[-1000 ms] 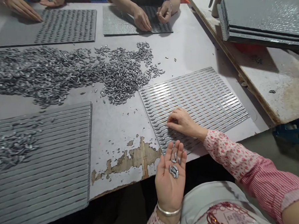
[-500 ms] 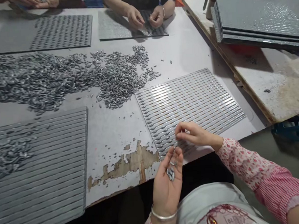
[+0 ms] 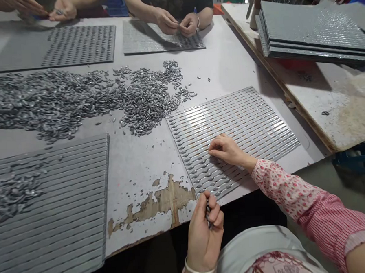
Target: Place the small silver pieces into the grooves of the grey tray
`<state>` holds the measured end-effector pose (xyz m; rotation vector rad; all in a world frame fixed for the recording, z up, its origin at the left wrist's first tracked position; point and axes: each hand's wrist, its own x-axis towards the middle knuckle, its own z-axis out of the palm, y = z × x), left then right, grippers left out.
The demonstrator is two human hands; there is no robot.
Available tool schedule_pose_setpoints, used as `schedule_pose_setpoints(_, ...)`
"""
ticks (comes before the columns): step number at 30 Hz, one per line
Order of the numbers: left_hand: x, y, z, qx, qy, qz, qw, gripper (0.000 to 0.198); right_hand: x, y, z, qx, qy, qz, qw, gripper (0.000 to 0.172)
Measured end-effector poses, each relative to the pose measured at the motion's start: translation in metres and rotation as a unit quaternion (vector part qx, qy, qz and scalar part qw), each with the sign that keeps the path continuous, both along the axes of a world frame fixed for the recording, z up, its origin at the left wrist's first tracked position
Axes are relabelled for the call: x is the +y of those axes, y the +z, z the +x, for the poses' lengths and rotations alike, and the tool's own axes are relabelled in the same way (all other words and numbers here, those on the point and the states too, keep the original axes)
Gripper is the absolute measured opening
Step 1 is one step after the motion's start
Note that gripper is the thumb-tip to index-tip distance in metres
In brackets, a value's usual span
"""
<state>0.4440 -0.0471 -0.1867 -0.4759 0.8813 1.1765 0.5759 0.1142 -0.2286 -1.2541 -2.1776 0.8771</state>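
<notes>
My left hand (image 3: pixel 204 233) is curled around a few small grey seed-shaped pieces (image 3: pixel 208 212), partly showing between its fingers, just off the near edge of a grooved grey panel (image 3: pixel 255 124). Thumb and fingers of my right hand (image 3: pixel 226 149) are pinched together low over that panel; whatever they hold is hidden. Rows of similar seed-shaped pieces (image 3: pixel 188 162) sit in the grooves along the panel's left side, reaching further in near the front corner.
A long heap of loose grey pieces (image 3: pixel 144 100) lies mid-table. Another ribbed panel (image 3: pixel 67 216) at left carries a pile of pieces. Two people work across the table over panels (image 3: pixel 19 51). Stacked panels (image 3: pixel 311 24) stand on the side table (image 3: pixel 345 99) at right.
My left hand has closed over the pieces that lay on its open palm. My right hand has moved slightly up and left over the panel, away from the left hand.
</notes>
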Motion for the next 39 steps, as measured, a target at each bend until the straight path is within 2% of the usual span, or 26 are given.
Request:
schedule_pose_setpoints(2,-0.002,-0.002,0.004,0.013,-0.008,0.008,1.000,0.014,-0.001,-0.005,-0.002,-0.025,-0.005,0.041,0.999,0.005)
schedule_pose_setpoints(8,-0.004,-0.005,0.010,0.060,-0.044,0.035,0.997,0.019,-0.005,-0.016,-0.003,-0.072,-0.041,0.096,0.992,0.011)
schedule_pose_setpoints(13,0.000,-0.007,0.009,0.071,-0.029,0.007,0.997,0.006,-0.009,-0.009,-0.002,-0.040,-0.043,0.100,0.993,0.009)
schedule_pose_setpoints(15,0.003,-0.009,0.010,0.067,-0.014,0.002,0.998,0.008,-0.016,0.003,0.000,0.021,-0.005,0.060,0.998,0.011)
schedule_pose_setpoints(17,0.005,-0.011,0.010,0.072,0.008,0.010,0.997,0.009,-0.025,0.018,0.004,0.087,0.081,-0.015,0.993,0.013)
schedule_pose_setpoints(19,0.006,-0.014,0.011,0.084,0.029,0.026,0.996,0.011,-0.034,0.031,0.008,0.130,0.177,-0.075,0.973,0.013)
schedule_pose_setpoints(22,0.008,-0.015,0.010,0.091,0.039,0.049,0.994,0.013,-0.043,0.044,0.011,0.127,0.258,-0.080,0.954,0.013)
schedule_pose_setpoints(29,0.008,-0.012,0.007,0.086,0.009,0.099,0.991,0.019,-0.048,0.052,0.005,0.049,0.279,0.007,0.959,0.017)
schedule_pose_setpoints(31,0.007,-0.011,0.007,0.087,0.013,0.107,0.990,0.024,-0.050,0.052,0.001,0.005,0.297,0.036,0.954,0.019)
schedule_pose_setpoints(34,0.005,-0.011,0.008,0.070,0.034,0.112,0.991,0.028,-0.053,0.049,-0.003,-0.035,0.301,0.067,0.951,0.013)
schedule_pose_setpoints(39,0.003,-0.010,0.005,0.063,0.033,0.100,0.992,0.028,-0.053,0.049,-0.005,-0.012,0.326,0.056,0.943,0.009)
